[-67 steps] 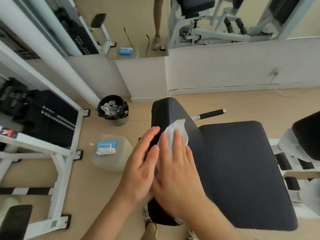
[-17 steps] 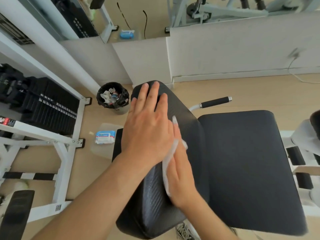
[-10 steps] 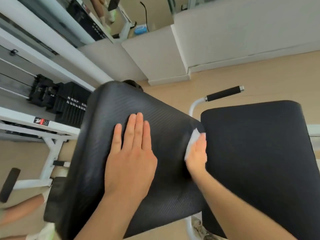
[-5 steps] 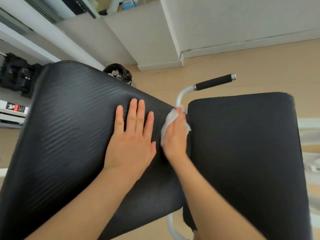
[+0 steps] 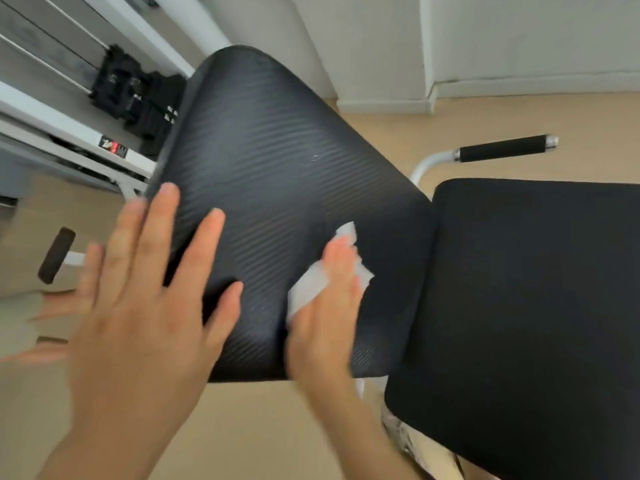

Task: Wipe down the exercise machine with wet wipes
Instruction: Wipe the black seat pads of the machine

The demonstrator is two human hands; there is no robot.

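Note:
The exercise machine's black ribbed back pad (image 5: 277, 161) fills the middle of the head view, with the black seat pad (image 5: 536, 306) to its right. My right hand (image 5: 329, 306) presses a white wet wipe (image 5: 311, 285) flat against the lower right part of the back pad, fingers straight. My left hand (image 5: 145, 306) is spread wide with straight fingers at the pad's lower left edge; motion blur hides whether it touches the pad.
A white bar with a black foam grip (image 5: 502, 152) sticks out behind the seat. A white frame with a black weight stack (image 5: 138, 98) stands at the upper left. A small black roller pad (image 5: 55, 254) is at the left. Beige floor lies below.
My left hand has slid left and down to the pad's edge and spread its fingers. My right hand has moved the wipe down from the gap beside the seat onto the back pad.

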